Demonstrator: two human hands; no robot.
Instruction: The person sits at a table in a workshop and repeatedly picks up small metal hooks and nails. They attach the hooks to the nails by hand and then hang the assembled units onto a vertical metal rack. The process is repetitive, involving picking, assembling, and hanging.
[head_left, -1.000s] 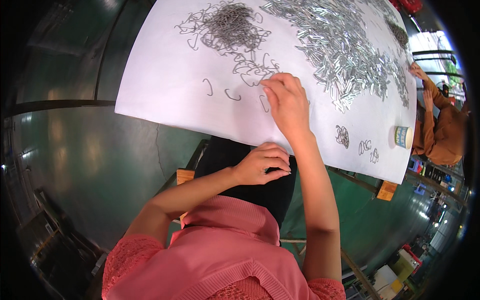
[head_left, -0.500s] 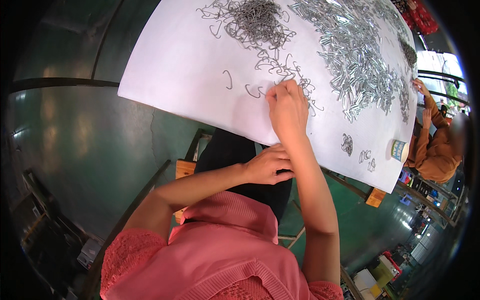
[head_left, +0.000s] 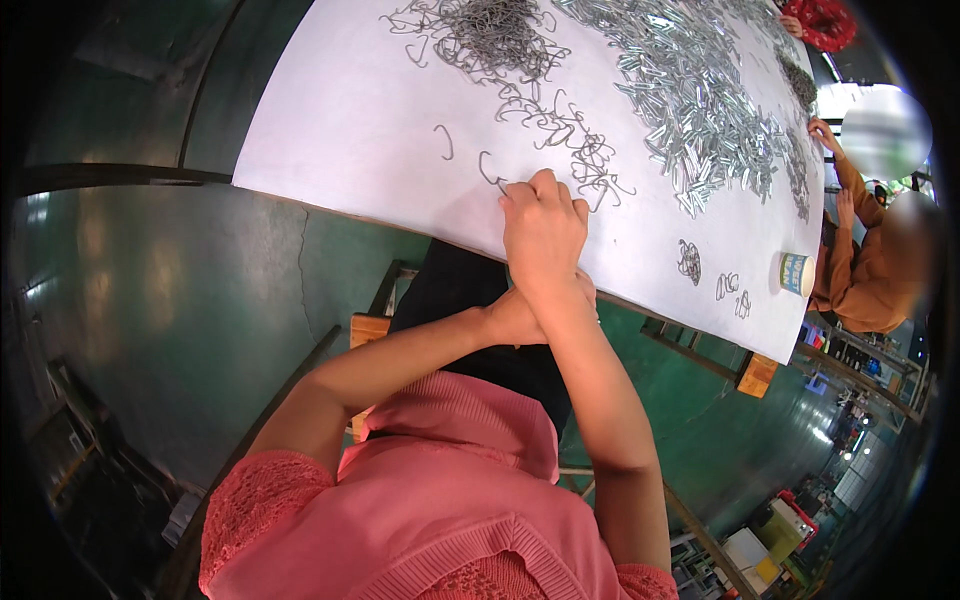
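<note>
My right hand (head_left: 546, 232) is over the near part of the white tabletop (head_left: 340, 150), its fingers bent down and drawn together. Its fingertips are hidden, so whatever they hold does not show. Right by its thumb lies a bent wire hook (head_left: 487, 170), and another wire hook (head_left: 444, 142) lies farther left. Loose wire hooks (head_left: 590, 160) trail beyond the knuckles from a dense pile of wire hooks (head_left: 495, 35). My left hand (head_left: 514, 318) is below the table's near edge, crossed under my right wrist. Most of its fingers are covered by that wrist.
A broad heap of shiny metal pieces (head_left: 700, 95) covers the table's right half. Small groups of wire pieces (head_left: 689, 262) lie near a paper cup (head_left: 796, 273) at the right corner. A person in brown (head_left: 870, 275) sits at the right side; a red sleeve (head_left: 828, 22) shows beyond.
My right hand has drawn back leftward and nearer to me, out of the trail of hooks. My left hand has slid farther under the right wrist. The view has shifted slightly.
</note>
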